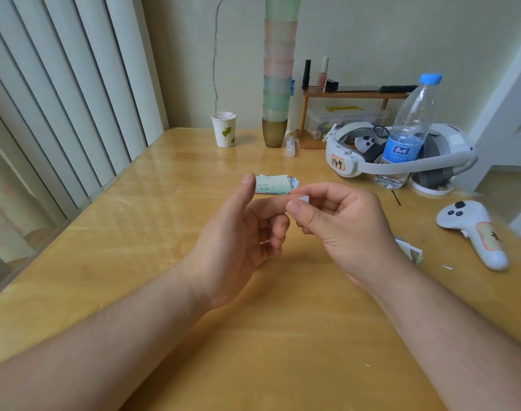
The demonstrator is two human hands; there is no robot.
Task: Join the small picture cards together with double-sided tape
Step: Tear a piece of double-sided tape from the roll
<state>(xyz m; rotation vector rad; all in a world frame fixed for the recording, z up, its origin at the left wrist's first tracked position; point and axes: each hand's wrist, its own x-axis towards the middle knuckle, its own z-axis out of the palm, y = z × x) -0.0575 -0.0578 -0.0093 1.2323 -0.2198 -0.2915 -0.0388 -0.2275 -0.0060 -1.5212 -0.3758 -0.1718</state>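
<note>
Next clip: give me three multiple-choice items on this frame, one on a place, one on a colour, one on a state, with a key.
1. Where does the pile of picture cards lie?
A. on the table beyond the hands
B. in the paper cup
C. under the water bottle

2. What colour is the water bottle cap?
A. red
B. blue
C. black

3. What is the right hand doing?
A. lying flat
B. gripping the controller
C. pinching a small white piece

Key: 1 A, the pile rests on the table; 2 B, the cap is blue; 3 C, fingertips pinch a white piece beside the left hand.
</note>
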